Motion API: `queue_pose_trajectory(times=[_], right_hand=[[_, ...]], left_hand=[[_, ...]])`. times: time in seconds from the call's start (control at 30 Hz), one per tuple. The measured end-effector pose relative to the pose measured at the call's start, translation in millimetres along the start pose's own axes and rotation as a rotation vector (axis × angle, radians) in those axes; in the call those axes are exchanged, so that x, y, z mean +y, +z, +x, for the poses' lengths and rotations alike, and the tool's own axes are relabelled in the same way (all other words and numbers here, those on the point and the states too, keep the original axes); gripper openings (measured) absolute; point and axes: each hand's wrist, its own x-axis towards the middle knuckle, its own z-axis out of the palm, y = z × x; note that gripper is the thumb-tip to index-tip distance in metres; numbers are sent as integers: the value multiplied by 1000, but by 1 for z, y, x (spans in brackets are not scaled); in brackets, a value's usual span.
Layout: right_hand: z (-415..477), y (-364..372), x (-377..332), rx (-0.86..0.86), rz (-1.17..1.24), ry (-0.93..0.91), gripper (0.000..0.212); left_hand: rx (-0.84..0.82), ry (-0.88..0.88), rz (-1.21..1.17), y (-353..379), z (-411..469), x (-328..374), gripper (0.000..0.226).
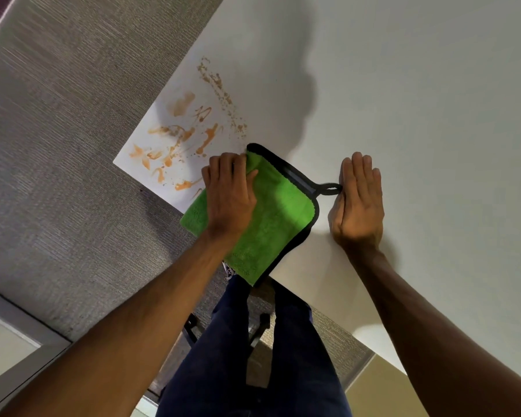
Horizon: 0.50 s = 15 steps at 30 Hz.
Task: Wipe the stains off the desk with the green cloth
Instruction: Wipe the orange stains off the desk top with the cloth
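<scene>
While my left hand [229, 194] presses flat on the fuzzy green microfibre cloth with black trim [271, 212], its fingers curl over the cloth's far edge, bunching it slightly. That cloth lies at the near edge of the white desk [418, 115], one corner hanging off over my dark blue trousers [223, 341]. Just beyond my knuckles, orange-brown smeared stains [181, 136] cover the desk's corner. My right hand [358, 203] rests palm-down, fingers together, touching the cloth's black hanging loop [328, 189].
</scene>
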Motion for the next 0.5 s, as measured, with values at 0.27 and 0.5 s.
queue_pose_trajectory(times=[0.27,0.5], right_hand=[[-1,3,-3,69,-96,-72,43],[1,-2,-4,13,-55,-21,43]], left_hand=[[44,-58,161,-2,78,-23,15],[28,31,125,6,42,-20,19]])
